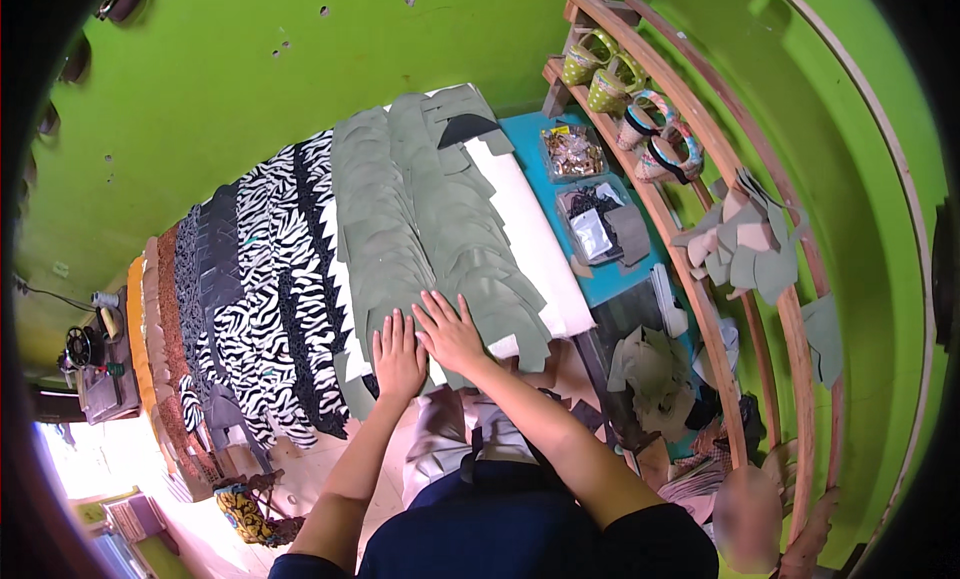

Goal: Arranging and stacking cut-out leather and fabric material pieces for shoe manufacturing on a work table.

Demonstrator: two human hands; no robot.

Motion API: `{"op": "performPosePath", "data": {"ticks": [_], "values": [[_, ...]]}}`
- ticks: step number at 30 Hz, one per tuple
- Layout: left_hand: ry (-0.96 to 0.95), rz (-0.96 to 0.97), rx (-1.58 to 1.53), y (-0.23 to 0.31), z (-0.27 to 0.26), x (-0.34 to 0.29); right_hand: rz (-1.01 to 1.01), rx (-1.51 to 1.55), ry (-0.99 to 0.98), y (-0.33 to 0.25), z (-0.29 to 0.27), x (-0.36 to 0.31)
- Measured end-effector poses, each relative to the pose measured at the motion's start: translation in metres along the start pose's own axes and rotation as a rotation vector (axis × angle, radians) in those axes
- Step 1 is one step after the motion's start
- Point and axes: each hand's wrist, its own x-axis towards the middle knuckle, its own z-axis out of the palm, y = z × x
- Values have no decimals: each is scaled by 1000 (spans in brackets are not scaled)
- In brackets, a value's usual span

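Note:
My left hand (399,357) lies flat on the near end of a row of overlapping grey-green cut pieces (375,249), which look like leather or a similar sheet material. Beside it, my right hand (449,333) rests flat with fingers stretched out, where that row meets a second grey-green row (450,214). Neither hand grips anything. Under the pieces a white sheet (545,264) shows along the right side. At the far end a dark curved piece (468,130) sits on top of the grey-green ones.
Rows of zebra-print pieces (290,219), then black, brown and orange pieces (140,319), cover the table's left. At right, two clear boxes of small parts (574,153) stand on a blue surface (525,134). A wooden rack (715,359) holds patterned items; a sewing machine (85,347) stands far left.

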Motion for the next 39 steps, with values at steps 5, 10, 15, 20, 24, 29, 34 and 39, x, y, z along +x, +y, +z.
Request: {"op": "performPosePath", "data": {"ticks": [5, 10, 15, 20, 24, 29, 34, 39], "values": [[50, 38, 41, 7, -2, 2, 21, -26, 52, -1, -8, 0], [92, 205, -3, 34, -27, 24, 112, -64, 222, 4, -45, -6], [242, 474, -118, 86, -49, 64, 282, 9, 467, 21, -109, -18], [253, 709, -360, 178, -104, 102, 385, -146, 758, 53, -202, -45], [435, 910, -459, 251, -137, 123, 377, -320, 932, 86, -276, -70], [486, 943, -484, 320, -177, 148, 436, -318, 1159, 139, -364, -97], [524, 891, -516, 376, -205, 179, 639, -330, 1130, 221, -419, -113], [435, 927, -512, 425, -203, 210, 863, 160, 756, 306, -428, -123]]}}
